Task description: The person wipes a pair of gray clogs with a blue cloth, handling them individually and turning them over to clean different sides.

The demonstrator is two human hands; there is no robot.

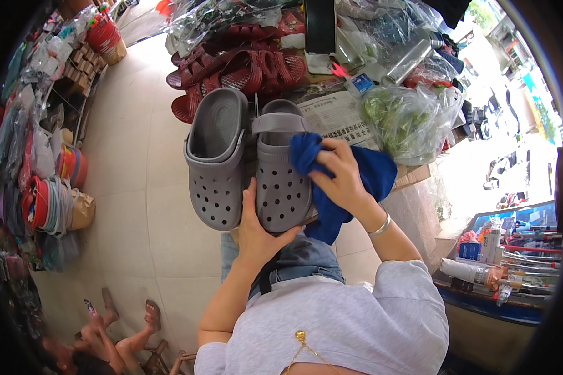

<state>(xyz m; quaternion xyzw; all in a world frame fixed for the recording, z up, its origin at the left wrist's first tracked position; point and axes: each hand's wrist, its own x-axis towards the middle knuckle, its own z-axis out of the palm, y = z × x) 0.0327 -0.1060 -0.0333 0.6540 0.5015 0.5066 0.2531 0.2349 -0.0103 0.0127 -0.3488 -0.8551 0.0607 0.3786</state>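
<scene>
Two grey perforated clogs lie side by side before me, toes towards my body. My left hand grips the toe end of the right-hand clog, thumb and fingers at its two sides; its fingers also reach the edge of the left-hand clog. The heel strap of the right-hand clog is swung forward over its opening. In my right hand is a bunched blue cloth, held against the outer side of that clog near the opening. The rest of the cloth hangs beneath my wrist.
Dark red sandals are piled beyond the clogs. A printed newspaper and a plastic bag of green vegetables lie at the right. A person with a phone sits at lower left. Packed shelves line the left; a goods counter stands at right.
</scene>
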